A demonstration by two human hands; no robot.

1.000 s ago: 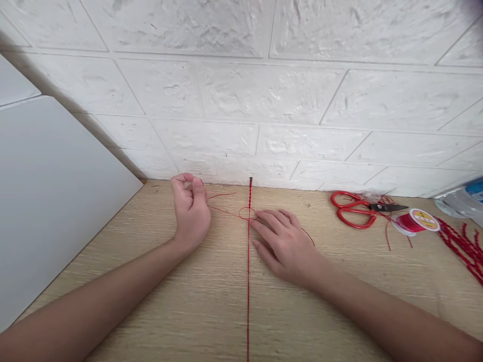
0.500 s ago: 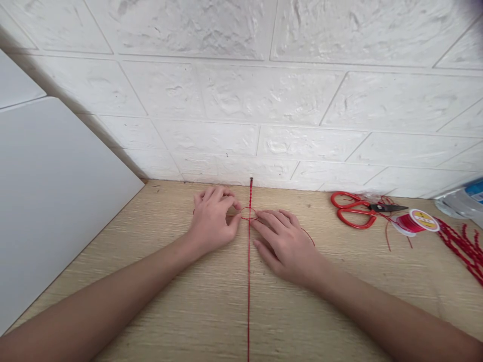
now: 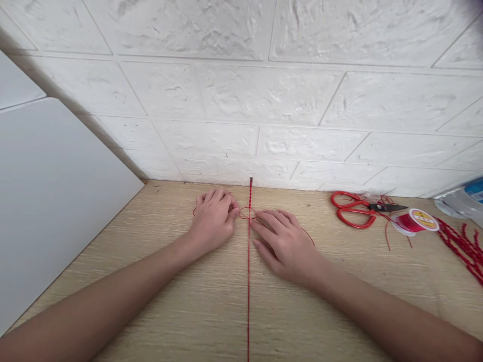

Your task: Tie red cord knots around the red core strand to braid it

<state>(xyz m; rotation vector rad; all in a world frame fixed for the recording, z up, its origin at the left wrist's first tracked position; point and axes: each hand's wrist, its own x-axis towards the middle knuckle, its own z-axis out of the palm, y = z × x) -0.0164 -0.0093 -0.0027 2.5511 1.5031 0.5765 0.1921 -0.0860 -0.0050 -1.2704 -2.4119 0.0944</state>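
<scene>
A taut red cord (image 3: pixel 248 281) runs toward me from a nail at the wall; its far end is a short twisted or knotted stretch (image 3: pixel 250 196). Just below that, a thin red cord forms a small loop (image 3: pixel 243 215) across it. My left hand (image 3: pixel 213 218), left of the loop, pinches the thin cord between thumb and fingertips. On the right, my right hand (image 3: pixel 285 241) lies with fingers stretched out, the fingertips touching the loop's right side and the thumb apart. A cord tail (image 3: pixel 308 235) comes out beyond this hand.
Orange-handled scissors (image 3: pixel 356 210) lie at the right, beside a spool of red cord (image 3: pixel 417 221). Braided red cords (image 3: pixel 458 246) and a clear plastic item with a blue label (image 3: pixel 473 193) are farther right. A white panel (image 3: pixel 64 201) stands left; a white brick-pattern wall (image 3: pixel 226 100) rises behind.
My left thumb and fingers have closed together and shifted slightly left. The loop between the hands has become smaller and changed shape. My right hand has stayed in place.
</scene>
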